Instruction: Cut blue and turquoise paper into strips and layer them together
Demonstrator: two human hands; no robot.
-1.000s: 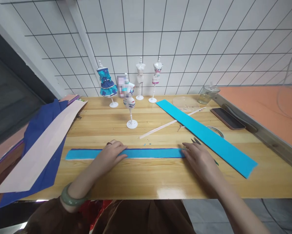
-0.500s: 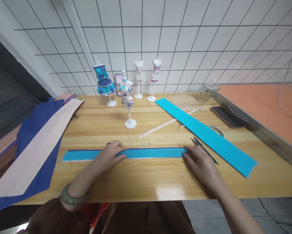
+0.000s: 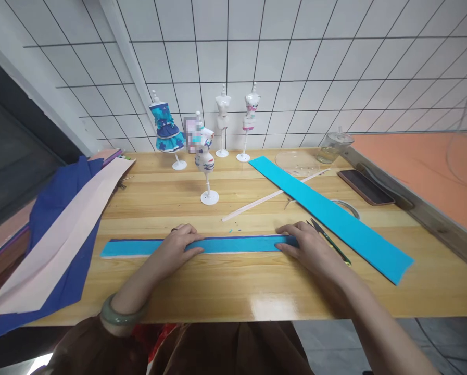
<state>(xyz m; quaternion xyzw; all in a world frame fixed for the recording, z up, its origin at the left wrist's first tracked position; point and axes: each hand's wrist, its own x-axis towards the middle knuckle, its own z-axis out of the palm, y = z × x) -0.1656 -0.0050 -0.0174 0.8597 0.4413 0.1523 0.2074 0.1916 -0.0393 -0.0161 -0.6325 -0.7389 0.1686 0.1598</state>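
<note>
A long narrow blue strip [image 3: 237, 244] with a dark blue upper edge and a pale lower edge lies flat across the wooden table. My left hand [image 3: 176, 246] rests on its left half, thumb and fingers apart across its width, pressing on it. Over its right end lies my right hand [image 3: 303, 242], with fingers and thumb spread across the two long edges. Just beyond that hand are dark scissors [image 3: 329, 241], partly covered by it. A wider blue strip [image 3: 327, 213] lies slantwise on the right, crossing a thin pale strip [image 3: 252, 205].
Small white mannequins stand at the back, one in a blue dress [image 3: 166, 127]. A phone [image 3: 366, 187] and a glass cup [image 3: 332, 148] are at the right. Pale paper [image 3: 69, 234] lies on dark blue material [image 3: 71, 271] at the left.
My right hand has moved left along the narrow strip, its fingers now further in from the right end. My left hand has stayed in place.
</note>
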